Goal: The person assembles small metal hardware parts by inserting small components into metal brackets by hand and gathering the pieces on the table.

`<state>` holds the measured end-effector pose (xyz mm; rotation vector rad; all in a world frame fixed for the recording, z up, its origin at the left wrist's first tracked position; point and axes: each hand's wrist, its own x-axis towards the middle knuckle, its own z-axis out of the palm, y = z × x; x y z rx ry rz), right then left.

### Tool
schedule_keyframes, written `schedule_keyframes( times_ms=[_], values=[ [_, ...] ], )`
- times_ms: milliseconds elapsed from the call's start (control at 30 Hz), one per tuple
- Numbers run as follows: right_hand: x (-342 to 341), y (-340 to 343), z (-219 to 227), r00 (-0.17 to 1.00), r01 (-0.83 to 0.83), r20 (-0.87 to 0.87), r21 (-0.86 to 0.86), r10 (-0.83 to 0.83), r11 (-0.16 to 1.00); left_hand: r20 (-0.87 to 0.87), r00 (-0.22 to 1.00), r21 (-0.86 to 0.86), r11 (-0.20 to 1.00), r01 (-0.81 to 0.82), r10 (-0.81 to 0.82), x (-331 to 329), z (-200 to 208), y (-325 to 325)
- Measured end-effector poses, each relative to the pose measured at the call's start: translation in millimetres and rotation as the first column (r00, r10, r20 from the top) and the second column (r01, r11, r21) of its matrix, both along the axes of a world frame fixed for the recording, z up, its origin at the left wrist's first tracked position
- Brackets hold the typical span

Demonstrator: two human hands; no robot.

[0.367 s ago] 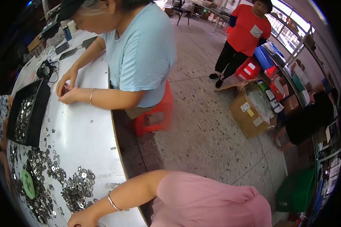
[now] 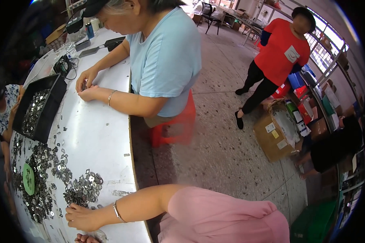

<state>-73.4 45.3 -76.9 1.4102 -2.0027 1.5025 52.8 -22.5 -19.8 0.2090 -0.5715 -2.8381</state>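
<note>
My right hand [image 2: 84, 218], on the arm with a bracelet, rests at the near edge of a heap of small metal pieces [image 2: 87, 186] on the white table. Its fingers are bent and slightly apart, their tips touching down beside the pieces. Just below it, at the lower edge of the view, only the curled fingers of my left hand [image 2: 86, 238] show. Whatever they hold is hidden. A larger spread of the same dark and shiny pieces [image 2: 42, 202] lies farther left, with a green oval dish [image 2: 28, 179] sitting among them.
A black tray [image 2: 54, 103] of metal pieces stands farther along the white table [image 2: 105, 125]. A co-worker in light blue [image 2: 166, 60] sits there, handling something small. Someone in red [image 2: 286, 52] stands near a cardboard box [image 2: 271, 135]. Another person is across the table.
My right hand has moved up to the heap's edge, and my left fingers have come into view. The view has shifted slightly. The person in red has stepped.
</note>
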Motion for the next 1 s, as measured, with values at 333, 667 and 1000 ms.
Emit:
schedule_keyframes(
  times_ms=[333,667,1000],
  values=[
    [8,15,1,0.891,0.149,-0.452,0.232,-0.029,0.961,0.122,0.992,0.0,1.0,0.009,-0.009,11,-20,-30],
    [9,18,7,0.954,-0.104,-0.251,0.235,0.164,0.966,0.316,0.937,-0.254,0.965,-0.065,0.147,5,6,-2],
    [3,22,22,0.98,-0.197,0.072,0.146,0.188,0.969,0.088,0.996,-0.052,0.998,-0.018,0.023,9,-60,-72]
  ],
)
